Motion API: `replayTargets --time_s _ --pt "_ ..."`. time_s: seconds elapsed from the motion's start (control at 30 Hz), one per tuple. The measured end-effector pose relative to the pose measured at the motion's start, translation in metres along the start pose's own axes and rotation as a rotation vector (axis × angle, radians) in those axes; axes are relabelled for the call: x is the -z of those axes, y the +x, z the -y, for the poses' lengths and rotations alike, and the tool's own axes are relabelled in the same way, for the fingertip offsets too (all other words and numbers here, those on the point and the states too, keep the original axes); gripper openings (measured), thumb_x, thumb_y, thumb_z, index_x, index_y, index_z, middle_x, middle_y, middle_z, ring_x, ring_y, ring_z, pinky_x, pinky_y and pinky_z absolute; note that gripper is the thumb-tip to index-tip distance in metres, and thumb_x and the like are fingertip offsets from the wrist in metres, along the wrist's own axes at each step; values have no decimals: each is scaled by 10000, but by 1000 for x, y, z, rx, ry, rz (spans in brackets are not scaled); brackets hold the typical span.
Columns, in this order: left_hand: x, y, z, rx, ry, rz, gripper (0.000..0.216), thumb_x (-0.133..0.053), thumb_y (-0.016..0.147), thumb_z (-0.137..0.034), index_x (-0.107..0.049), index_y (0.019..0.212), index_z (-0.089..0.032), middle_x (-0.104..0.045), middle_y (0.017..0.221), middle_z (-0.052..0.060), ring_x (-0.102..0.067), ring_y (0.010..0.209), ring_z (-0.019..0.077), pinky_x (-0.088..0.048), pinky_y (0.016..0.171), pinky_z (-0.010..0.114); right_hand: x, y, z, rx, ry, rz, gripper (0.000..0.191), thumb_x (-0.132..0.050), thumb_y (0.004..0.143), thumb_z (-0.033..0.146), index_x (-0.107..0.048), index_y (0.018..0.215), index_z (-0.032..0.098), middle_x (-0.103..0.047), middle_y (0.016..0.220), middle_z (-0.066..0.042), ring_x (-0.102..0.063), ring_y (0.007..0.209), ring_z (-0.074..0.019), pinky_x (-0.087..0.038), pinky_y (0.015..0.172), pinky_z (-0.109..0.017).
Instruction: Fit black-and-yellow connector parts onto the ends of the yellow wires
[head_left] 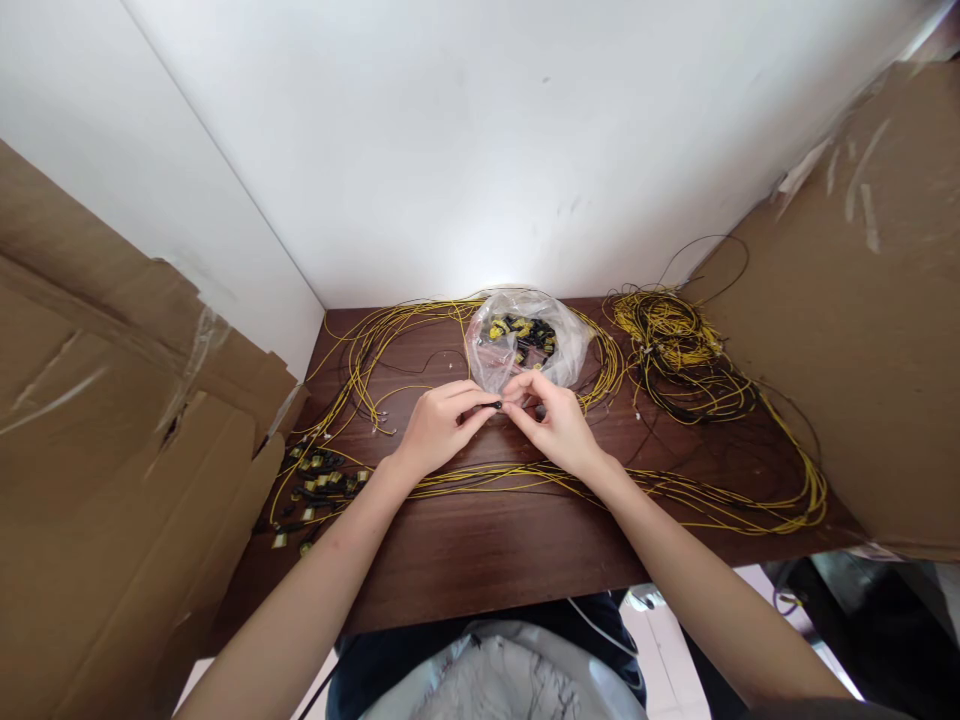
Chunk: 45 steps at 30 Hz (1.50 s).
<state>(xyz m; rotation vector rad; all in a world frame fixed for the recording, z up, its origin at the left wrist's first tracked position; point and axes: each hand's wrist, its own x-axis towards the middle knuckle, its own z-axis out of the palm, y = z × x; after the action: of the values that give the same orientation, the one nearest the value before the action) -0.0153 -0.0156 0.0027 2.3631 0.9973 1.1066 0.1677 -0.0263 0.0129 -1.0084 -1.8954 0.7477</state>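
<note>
My left hand [441, 425] and my right hand [553, 422] meet over the middle of a dark wooden table [495, 545]. Both pinch a small black connector [496, 405] between their fingertips. Just behind them stands a clear plastic bag [525, 345] holding several yellow and black connectors. Long yellow wires [525, 478] run across the table under my wrists. I cannot tell whether a wire end is in the connector.
A tangled coil of yellow and black wires [679, 355] lies at the right rear. Finished connectors with wires [315, 485] sit at the left. Cardboard sheets [112, 480] lean on the left and cardboard [862, 320] on the right. A white wall [480, 150] closes the back.
</note>
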Motion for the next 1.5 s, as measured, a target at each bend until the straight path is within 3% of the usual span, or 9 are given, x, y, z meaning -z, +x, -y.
replayTargets --time_s 0.43,0.73,1.03,1.27,1.5 --pt "1 1 -2 58 -50 -33 162 -557 836 -216 -677 923 -151 -656 800 42 -512 594 85 -410 566 207 2 0 0 -5 -84 36 77 -533 836 195 -557 908 183 -591 730 6 -535 624 -104 -399 555 -206" --pt "1 1 -2 50 -48 -84 166 -559 835 -222 -677 928 -151 -664 827 53 -537 617 91 -419 568 207 4 0 -1 86 -195 -14 99 -520 858 218 -606 827 181 -631 773 -21 -553 674 -131 -421 628 -243" --pt "2 0 -4 19 2 -65 168 -544 843 -231 -661 930 -148 -658 818 52 -519 592 87 -417 564 210 7 -3 -6 280 -316 -28 154 -489 876 221 -638 903 197 -636 841 -65 -565 762 -163 -458 705 -301" --pt "1 0 -5 9 1 -72 158 -550 839 -231 -649 928 -146 -650 810 45 -505 586 84 -422 578 211 8 -4 -8 349 -342 -62 165 -507 866 210 -659 930 203 -640 843 -65 -574 746 -154 -472 680 -287" --pt "1 -1 -3 -3 4 -73 157 -563 832 -238 -651 920 -142 -634 766 38 -488 568 83 -421 576 217 7 -3 -8 299 -273 -53 146 -509 868 217 -646 913 200 -639 842 -60 -576 753 -154 -470 683 -289"
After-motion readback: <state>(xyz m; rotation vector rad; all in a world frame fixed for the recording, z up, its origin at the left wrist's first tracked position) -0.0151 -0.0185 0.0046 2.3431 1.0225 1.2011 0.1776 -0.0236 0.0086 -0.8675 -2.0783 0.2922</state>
